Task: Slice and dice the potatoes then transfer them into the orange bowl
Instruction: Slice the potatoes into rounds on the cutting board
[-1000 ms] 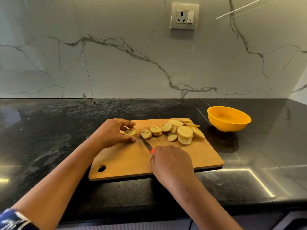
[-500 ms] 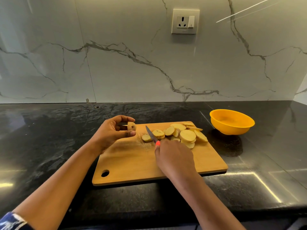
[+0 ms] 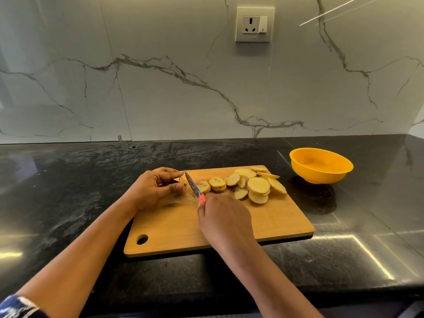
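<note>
A wooden cutting board [image 3: 275,221] lies on the black counter. Several round potato slices [image 3: 258,185] are piled on its far right part. My left hand [image 3: 153,188] pinches a small potato end piece [image 3: 182,181] at the board's far left edge. My right hand [image 3: 223,220] grips a knife with a red handle [image 3: 202,198]; its blade [image 3: 192,183] points away from me and stands right beside the end piece. The orange bowl [image 3: 321,165] sits on the counter to the right of the board, with nothing seen inside.
The black stone counter [image 3: 68,191] runs left and right of the board, with its front edge near me. A marble wall with a socket [image 3: 254,24] rises behind.
The potato end piece, lifted half a second ago, is back down at the board. The knife blade has moved left from the slices to just beside the end piece.
</note>
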`<state>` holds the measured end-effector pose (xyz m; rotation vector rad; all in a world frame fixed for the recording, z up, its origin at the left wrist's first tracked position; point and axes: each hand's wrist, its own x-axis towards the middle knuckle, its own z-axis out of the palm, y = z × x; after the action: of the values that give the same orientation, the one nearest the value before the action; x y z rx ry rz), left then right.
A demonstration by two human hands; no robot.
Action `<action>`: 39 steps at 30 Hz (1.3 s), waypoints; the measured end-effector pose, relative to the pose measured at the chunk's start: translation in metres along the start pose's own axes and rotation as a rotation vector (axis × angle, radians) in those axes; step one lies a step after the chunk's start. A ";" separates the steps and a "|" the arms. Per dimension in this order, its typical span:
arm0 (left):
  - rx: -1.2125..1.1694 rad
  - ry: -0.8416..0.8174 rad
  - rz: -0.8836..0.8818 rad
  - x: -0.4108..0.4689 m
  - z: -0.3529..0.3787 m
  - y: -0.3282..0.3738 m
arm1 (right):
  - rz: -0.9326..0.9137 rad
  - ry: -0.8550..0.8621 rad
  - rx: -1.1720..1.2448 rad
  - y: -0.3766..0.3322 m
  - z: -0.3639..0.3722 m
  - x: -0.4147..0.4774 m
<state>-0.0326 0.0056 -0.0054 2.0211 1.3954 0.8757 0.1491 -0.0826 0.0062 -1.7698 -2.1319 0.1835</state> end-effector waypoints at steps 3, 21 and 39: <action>-0.001 0.037 0.005 0.000 -0.001 -0.003 | 0.010 -0.010 0.002 -0.002 0.002 0.002; -0.034 0.203 -0.025 -0.008 0.006 0.002 | 0.013 -0.115 -0.068 -0.022 -0.004 0.015; -0.006 0.221 -0.018 -0.008 0.005 -0.001 | -0.050 -0.115 -0.113 -0.028 -0.006 0.014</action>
<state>-0.0317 -0.0018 -0.0115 1.9508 1.5233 1.1222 0.1232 -0.0760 0.0231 -1.8055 -2.3065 0.1584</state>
